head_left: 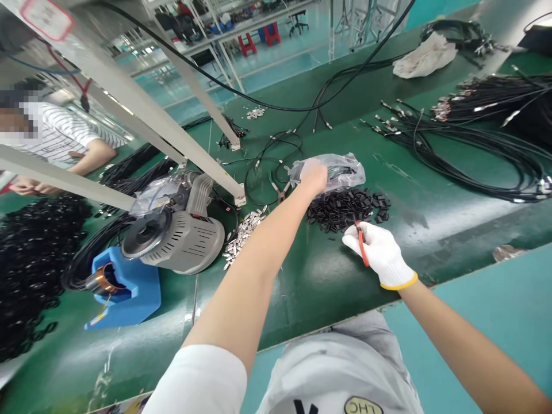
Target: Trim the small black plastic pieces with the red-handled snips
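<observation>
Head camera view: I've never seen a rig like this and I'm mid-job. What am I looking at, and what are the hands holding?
This picture comes from a camera worn on a person's head, looking forward and down. There is no robot: the two arms are the wearer's own. The bare left hand grips a clear plastic bag. The right hand, in a white glove, holds an orange-handled tool. Under them is a green bench with a pile of small black pieces, loose metal pieces, coiled black cables and a grey machine. A co-worker in a striped shirt is at the far left.
</observation>
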Demonstrator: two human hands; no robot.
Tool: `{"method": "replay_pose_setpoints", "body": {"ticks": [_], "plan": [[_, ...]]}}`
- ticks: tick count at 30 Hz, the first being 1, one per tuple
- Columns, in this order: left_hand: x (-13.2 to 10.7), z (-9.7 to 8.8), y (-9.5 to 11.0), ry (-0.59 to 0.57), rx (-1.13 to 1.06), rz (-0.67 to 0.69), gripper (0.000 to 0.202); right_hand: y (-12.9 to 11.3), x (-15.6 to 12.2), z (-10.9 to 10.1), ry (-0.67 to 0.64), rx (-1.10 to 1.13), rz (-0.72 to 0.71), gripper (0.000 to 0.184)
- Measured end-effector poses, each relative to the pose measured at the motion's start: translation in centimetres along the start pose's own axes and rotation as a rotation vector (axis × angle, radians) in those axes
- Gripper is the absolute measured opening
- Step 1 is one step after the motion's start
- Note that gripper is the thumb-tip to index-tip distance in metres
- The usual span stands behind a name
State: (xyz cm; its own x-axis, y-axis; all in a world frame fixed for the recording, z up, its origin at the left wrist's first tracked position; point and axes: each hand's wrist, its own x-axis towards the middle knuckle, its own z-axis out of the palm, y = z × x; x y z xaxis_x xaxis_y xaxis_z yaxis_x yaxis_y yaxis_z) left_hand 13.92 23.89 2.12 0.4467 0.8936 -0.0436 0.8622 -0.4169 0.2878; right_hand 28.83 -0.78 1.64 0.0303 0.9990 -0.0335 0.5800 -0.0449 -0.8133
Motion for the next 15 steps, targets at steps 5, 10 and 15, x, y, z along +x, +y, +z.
{"method": "replay_pose_setpoints", "body": {"ticks": [5,10,15], "plan": [[-1.6,-0.8,0.2,0.111,-0.003,-0.008,0.019,0.3,-0.1,0.0,0.001,0.050,-0.032,0.030],[-9.8,-2.2,0.5,0.411,-0.555,0.146,0.012,0.5,-0.2,-0.1,0.011,0.044,-0.062,0.030],[-20.3,-1.2,0.8,0.134,-1.176,-0.071,0.024,0.4,-0.2,0.0,0.010,-0.012,-0.046,0.029]]}}
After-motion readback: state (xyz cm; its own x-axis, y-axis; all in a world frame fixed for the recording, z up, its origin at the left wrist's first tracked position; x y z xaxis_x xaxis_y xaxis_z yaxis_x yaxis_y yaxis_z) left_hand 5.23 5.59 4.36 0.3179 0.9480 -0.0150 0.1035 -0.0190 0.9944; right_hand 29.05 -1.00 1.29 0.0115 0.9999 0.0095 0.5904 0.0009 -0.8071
